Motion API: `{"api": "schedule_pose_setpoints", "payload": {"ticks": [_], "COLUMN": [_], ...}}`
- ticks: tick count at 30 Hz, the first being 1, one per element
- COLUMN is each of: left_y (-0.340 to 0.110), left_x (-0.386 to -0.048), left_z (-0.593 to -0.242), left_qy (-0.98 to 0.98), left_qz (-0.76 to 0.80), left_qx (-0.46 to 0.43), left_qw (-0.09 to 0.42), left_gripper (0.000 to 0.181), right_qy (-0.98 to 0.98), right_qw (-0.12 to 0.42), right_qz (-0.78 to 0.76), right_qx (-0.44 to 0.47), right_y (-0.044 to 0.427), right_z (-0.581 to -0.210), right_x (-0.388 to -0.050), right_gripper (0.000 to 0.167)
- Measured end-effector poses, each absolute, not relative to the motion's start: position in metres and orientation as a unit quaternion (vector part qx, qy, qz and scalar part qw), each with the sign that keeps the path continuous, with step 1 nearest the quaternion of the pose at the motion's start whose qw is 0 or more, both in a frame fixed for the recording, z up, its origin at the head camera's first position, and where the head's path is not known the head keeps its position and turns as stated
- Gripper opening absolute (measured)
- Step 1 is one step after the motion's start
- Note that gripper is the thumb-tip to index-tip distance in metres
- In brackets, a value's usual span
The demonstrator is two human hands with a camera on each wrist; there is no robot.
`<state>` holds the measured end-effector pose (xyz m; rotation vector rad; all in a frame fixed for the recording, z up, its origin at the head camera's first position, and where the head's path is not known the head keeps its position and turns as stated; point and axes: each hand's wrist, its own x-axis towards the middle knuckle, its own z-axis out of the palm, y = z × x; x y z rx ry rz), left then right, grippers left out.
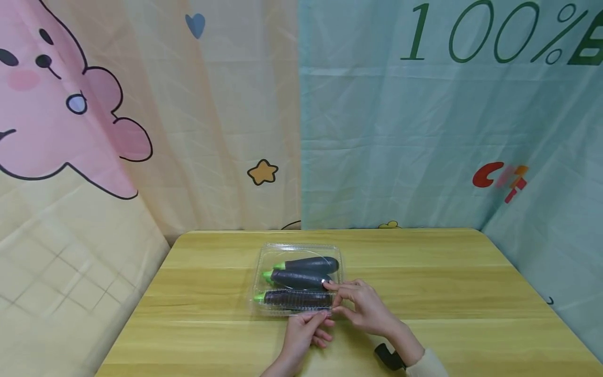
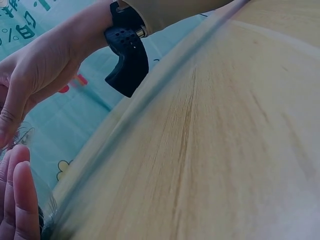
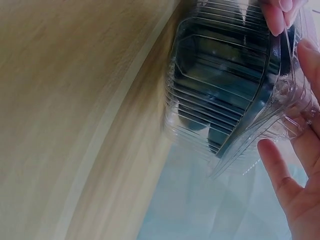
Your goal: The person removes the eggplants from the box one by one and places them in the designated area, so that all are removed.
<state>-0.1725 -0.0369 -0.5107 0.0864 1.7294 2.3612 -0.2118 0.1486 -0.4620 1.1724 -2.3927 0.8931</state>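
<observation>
A clear plastic clamshell box (image 1: 278,252) sits on the table with three dark eggplants inside: a back one (image 1: 313,263), a middle one (image 1: 299,279) and a front one (image 1: 297,298), their green stem ends to the left. My left hand (image 1: 303,332) pinches the front rim between thumb and forefinger, its other fingers loosely bent below. At the front right corner, my right hand (image 1: 365,306) pinches the plastic edge, with a fingertip over the top. In the right wrist view, the box's ribbed wall (image 3: 215,75) shows, and the layered rims stand slightly apart near the corner.
A wooden table (image 1: 202,293) extends around the box. Printed curtains (image 1: 386,131) hang behind it and at both sides. A black wrist strap with a curved mount (image 2: 129,65) is on my right wrist, above the tabletop.
</observation>
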Motion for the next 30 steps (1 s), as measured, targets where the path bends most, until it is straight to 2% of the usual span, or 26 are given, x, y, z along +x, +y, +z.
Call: {"api": "schedule_pose_setpoints", "payload": {"ticks": [30], "left_y": [-0.0364], "left_x": [-0.1715], "left_z": [-0.5113], "left_qy": [0.594], "left_qz": [0.798], "left_qx": [0.036], "left_qw": [0.099], "left_gripper": [0.030], "right_qy": [-0.818], "right_qw": [0.150], "right_qz": [0.370], "right_qx": [0.414], "right_y": [0.1506], "right_z": [-0.4589], "right_x": [-0.2189], "right_gripper": [0.017]}}
